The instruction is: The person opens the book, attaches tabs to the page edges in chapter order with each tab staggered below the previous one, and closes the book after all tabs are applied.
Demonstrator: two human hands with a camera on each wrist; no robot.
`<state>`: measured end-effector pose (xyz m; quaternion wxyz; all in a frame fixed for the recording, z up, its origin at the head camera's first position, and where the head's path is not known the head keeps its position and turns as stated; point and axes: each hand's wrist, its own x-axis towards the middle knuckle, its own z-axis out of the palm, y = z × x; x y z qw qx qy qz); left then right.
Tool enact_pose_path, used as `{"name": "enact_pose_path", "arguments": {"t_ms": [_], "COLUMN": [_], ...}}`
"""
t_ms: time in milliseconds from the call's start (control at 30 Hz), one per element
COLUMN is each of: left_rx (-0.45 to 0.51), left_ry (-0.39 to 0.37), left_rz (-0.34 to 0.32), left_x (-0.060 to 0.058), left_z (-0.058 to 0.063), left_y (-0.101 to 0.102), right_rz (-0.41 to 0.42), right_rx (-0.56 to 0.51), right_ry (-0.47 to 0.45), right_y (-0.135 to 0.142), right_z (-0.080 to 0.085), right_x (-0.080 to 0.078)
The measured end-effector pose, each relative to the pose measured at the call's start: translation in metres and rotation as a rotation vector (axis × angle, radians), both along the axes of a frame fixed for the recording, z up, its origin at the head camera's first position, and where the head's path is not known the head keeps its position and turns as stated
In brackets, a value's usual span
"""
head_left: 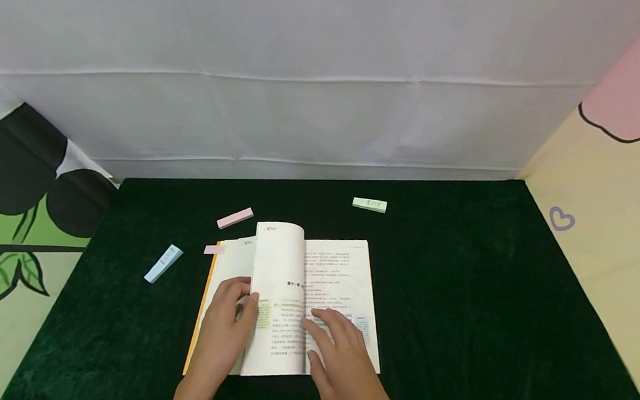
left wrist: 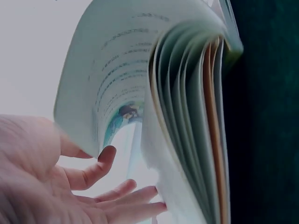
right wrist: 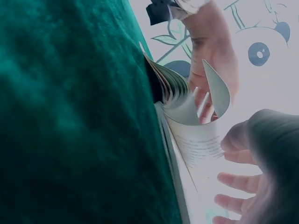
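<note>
An open book [head_left: 337, 275] lies on the dark green cloth, one of its leaves [head_left: 278, 253] standing curled above the left side. My left hand [head_left: 224, 326] pinches that leaf's outer edge between thumb and index finger; the left wrist view shows the leaf [left wrist: 107, 70] bowed, with the other fingers loosely extended. Over the lower right page is my right hand [head_left: 344, 363], fingers spread and slightly bent, holding nothing; whether the fingertips touch the paper I cannot tell. A yellow-green note [head_left: 264, 314] is on the curled leaf, a blue note [head_left: 362, 328] on the right page.
Behind the book lie a pink strip pad [head_left: 235, 218] and a pale green one [head_left: 370, 205] with writing. A light blue pad [head_left: 163, 263] lies to the left. One pink tab [head_left: 214, 249] sticks out from the book's left edge. A white sheet [head_left: 325, 120] hangs behind the table.
</note>
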<state>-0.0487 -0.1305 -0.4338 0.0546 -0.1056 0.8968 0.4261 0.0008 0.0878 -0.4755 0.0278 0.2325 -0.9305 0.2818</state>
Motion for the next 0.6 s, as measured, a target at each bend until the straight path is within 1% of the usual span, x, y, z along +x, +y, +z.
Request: {"name": "enact_pose_path", "arguments": {"t_ms": [100, 167, 267, 400, 500, 600], "left_rx": [-0.013, -0.037, -0.071, -0.119, -0.175, -0.243], "left_ry": [0.002, -0.004, -0.011, -0.005, 0.007, 0.003], "left_rz": [0.015, 0.023, 0.038, 0.061, 0.08, 0.102], "left_x": [-0.002, -0.003, -0.005, -0.008, -0.008, -0.009], "left_z": [-0.001, -0.001, -0.003, -0.005, -0.007, -0.009], "left_y": [-0.008, -0.012, -0.019, -0.026, -0.029, -0.033], "right_rz": [0.044, 0.057, 0.08, 0.115, 0.135, 0.147], "right_rx": [0.052, 0.078, 0.104, 0.185, 0.266, 0.322], "right_ry": [0.031, 0.045, 0.04, 0.016, 0.009, 0.007], "right_y": [-0.003, -0.004, -0.005, -0.006, -0.008, -0.011], "right_z": [-0.005, -0.007, -0.01, -0.011, -0.012, -0.011], "right_x": [0.001, 0.001, 0.002, 0.001, 0.0, -0.002]}}
